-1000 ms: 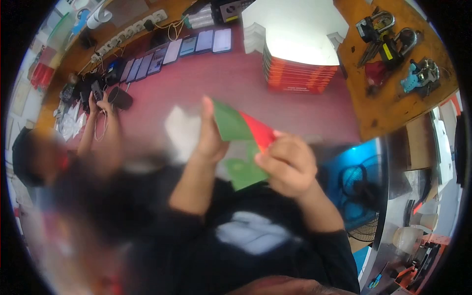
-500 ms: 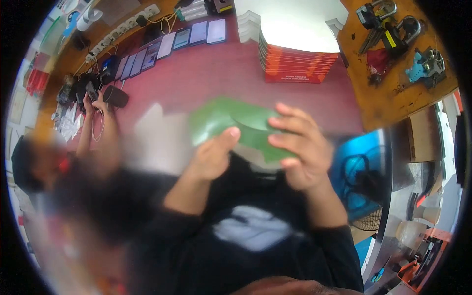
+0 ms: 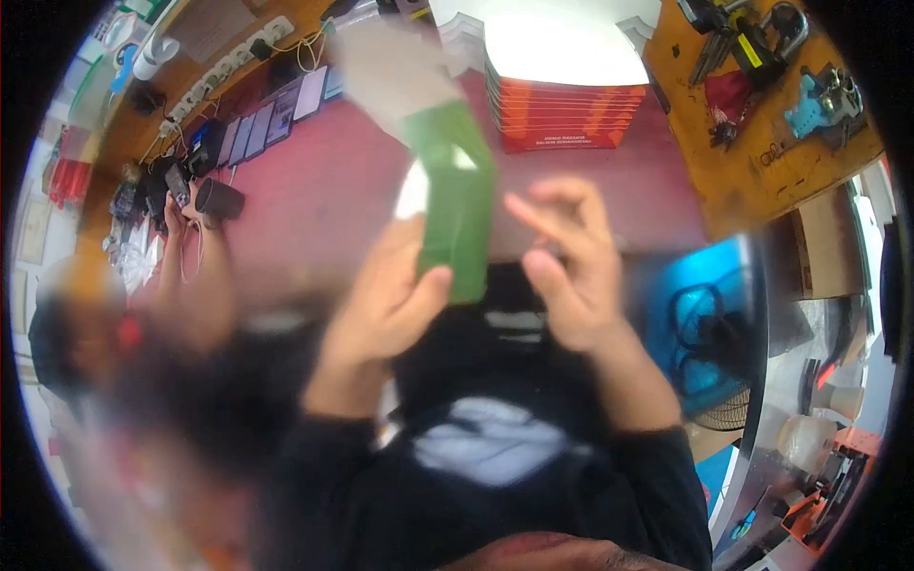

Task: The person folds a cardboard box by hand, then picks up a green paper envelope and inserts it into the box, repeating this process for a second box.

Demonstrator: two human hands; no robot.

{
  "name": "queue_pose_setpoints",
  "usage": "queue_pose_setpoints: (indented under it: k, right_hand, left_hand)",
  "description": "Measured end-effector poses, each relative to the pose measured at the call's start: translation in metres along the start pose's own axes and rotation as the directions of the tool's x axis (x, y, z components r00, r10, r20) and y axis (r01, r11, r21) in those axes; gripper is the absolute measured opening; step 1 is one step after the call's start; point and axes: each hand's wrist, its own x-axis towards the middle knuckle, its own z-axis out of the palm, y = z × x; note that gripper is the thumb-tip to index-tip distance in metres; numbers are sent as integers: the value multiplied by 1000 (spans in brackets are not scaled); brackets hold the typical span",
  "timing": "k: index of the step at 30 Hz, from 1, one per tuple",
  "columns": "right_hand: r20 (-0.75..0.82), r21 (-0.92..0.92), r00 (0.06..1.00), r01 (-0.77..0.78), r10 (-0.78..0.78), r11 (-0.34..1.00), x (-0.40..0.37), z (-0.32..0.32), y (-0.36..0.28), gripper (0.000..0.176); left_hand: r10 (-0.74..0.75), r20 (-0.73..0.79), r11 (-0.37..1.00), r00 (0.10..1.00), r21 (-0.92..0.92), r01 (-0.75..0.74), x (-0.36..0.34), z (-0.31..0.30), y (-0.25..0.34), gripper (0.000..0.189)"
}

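Observation:
My left hand grips the lower end of a folded green card piece, thumb on its front. The piece stands upright in front of my chest, with a pale, blurred flap reaching up and left from its top. To the right of it, my right hand is apart from the card, fingers spread and bent, holding nothing. Beyond both hands, a stack of red and white printed card pieces rests on the red table.
Phones lie in a row at the back left, near a power strip. Another person's hands hold a device beside a dark cup. Padlocks lie on the wooden surface at right. A blue chair stands right.
The green piece has turned from lying across both hands to upright in my left hand, its pale flap now up at the top. My right hand has let go of it.

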Motion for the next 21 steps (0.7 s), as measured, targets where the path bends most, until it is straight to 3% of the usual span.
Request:
queue_pose_setpoints:
  k: [2,5,8,10,12,13,15,16,19,21]
  right_hand:
    - [-17,21,997,76,-76,997,12,-9,0,38]
    - [43,64,991,122,-125,990,31,-17,-2,36]
    - [186,115,981,36,-57,993,39,-16,9,31]
    - [28,375,999,5,-17,927,34,-7,15,16]
    - [-89,470,996,43,-1,882,29,-8,23,10]
    - [-138,604,989,37,59,796,27,-3,21,12]
    - [-201,531,977,164,-65,831,30,2,26,18]
    - [-229,489,965,228,-128,842,31,4,28,22]
    - [-199,397,977,156,-81,904,28,11,10,28]
    - [-116,221,978,194,-171,956,25,9,9,30]
  left_hand:
    - [108,224,988,969,82,-129,3,-17,1,37]
    - [110,526,965,843,146,-217,8,-33,13,38]
    - [184,473,909,862,251,-332,3,-34,24,37]
    - [141,327,947,935,230,-224,-6,-41,25,30]
    - [112,164,968,980,206,-146,-11,-46,23,24]
    - [105,77,974,991,196,-118,-13,-47,21,21]
    - [88,-174,992,981,109,-70,-17,-36,17,22]
    - [167,-202,980,965,144,-139,-14,-30,17,23]
    - [370,-263,924,891,210,-321,-2,-13,19,30]
    - [515,-188,850,836,239,-470,9,-10,22,30]
